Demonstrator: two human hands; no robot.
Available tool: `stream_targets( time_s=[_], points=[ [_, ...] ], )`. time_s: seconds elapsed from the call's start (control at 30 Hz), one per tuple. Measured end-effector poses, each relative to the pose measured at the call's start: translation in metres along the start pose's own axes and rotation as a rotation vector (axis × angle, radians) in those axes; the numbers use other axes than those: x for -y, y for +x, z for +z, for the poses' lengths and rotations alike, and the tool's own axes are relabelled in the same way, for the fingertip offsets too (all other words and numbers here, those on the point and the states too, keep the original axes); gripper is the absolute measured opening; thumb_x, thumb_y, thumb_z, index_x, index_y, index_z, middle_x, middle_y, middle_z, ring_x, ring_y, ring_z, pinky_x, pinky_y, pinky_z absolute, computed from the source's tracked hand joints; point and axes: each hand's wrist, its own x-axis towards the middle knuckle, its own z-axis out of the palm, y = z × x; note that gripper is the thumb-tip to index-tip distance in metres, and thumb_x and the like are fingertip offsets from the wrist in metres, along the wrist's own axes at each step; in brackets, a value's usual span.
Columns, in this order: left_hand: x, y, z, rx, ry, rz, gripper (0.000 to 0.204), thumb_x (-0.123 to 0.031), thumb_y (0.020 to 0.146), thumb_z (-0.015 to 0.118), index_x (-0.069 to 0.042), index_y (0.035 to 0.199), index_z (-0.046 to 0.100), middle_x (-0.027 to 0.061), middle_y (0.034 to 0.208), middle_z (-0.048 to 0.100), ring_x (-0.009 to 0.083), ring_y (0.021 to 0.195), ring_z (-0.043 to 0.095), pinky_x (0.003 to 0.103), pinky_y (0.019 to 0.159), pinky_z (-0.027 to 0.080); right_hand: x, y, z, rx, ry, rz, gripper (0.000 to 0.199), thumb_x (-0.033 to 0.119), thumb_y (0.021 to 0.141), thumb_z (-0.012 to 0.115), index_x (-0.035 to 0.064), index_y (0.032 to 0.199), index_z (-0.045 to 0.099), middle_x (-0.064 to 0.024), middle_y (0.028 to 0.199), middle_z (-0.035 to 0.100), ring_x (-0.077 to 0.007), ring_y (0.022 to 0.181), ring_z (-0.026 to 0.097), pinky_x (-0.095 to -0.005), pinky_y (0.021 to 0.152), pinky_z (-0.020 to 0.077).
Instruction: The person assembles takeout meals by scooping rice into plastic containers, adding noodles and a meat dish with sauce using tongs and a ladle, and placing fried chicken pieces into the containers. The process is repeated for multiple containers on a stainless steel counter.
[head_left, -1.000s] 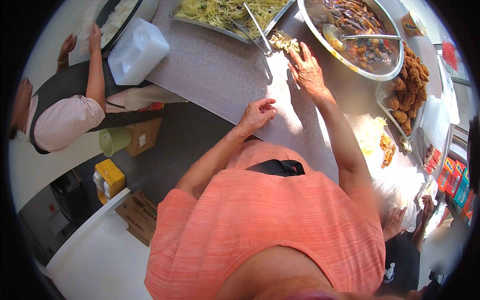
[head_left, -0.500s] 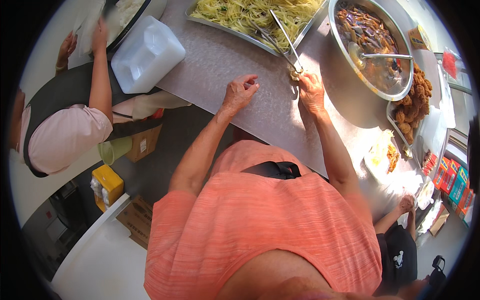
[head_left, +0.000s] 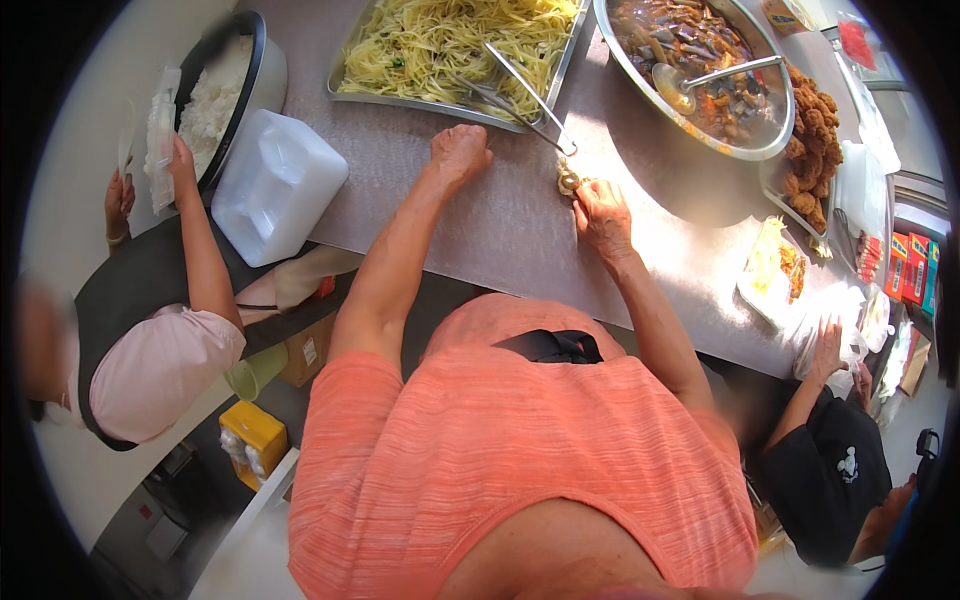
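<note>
Steel counter (head_left: 500, 220): right hand (head_left: 600, 212) pinches a small pale morsel (head_left: 569, 181) in a closed grip near the far edge, just beside the tongs (head_left: 520, 95) resting in the noodle tray (head_left: 455, 45). Left hand (head_left: 458, 152), loosely fisted and empty, braces on the counter for support.

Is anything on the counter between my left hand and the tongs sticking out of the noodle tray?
Nothing visible does. The left hand rests closed on the bare counter, the tongs just beyond it, their tip by the right hand.
</note>
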Motion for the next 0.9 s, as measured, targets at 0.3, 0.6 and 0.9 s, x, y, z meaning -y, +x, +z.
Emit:
stream_targets(
  time_s=[0.3, 0.6, 0.9],
  points=[
    [0.009, 0.006, -0.065, -0.308, -0.352, 0.08, 0.025, -0.018, 0.07, 0.058, -0.004, 0.089, 0.064, 0.0158, 0.09, 0.065, 0.0329, 0.079, 0.064, 0.043, 0.073, 0.051, 0.001, -0.001, 0.002, 0.006, 0.044, 0.092, 0.015, 0.008, 0.072, 0.066, 0.0065, 0.087, 0.061, -0.0094, 0.084, 0.056, -0.0277, 0.081, 0.054, -0.036, 0.071, 0.0471],
    [0.001, -0.042, -0.049, -0.168, -0.686, 0.242, 0.054, -0.02, 0.078, 0.067, -0.009, 0.128, 0.049, 0.0136, 0.11, 0.058, 0.0188, 0.082, 0.063, 0.033, 0.072, 0.051, 0.032, 0.005, 0.012, 0.14, 0.844, 0.54, 0.018, 0.014, 0.079, 0.063, 0.0006, 0.091, 0.065, -0.0069, 0.079, 0.065, -0.0127, 0.072, 0.058, -0.0288, 0.066, 0.0457],
    [-0.008, -0.098, 0.0, 0.083, -1.186, -0.032, 0.015, -0.012, 0.086, 0.061, -0.003, 0.097, 0.066, 0.0005, 0.07, 0.063, 0.0068, 0.059, 0.059, 0.02, 0.048, 0.046, 0.077, 0.019, -0.007, 0.294, 1.318, 0.655, 0.029, 0.012, 0.083, 0.062, 0.0006, 0.11, 0.06, -0.0031, 0.088, 0.063, -0.0109, 0.081, 0.058, -0.0254, 0.071, 0.0479]
  ],
)
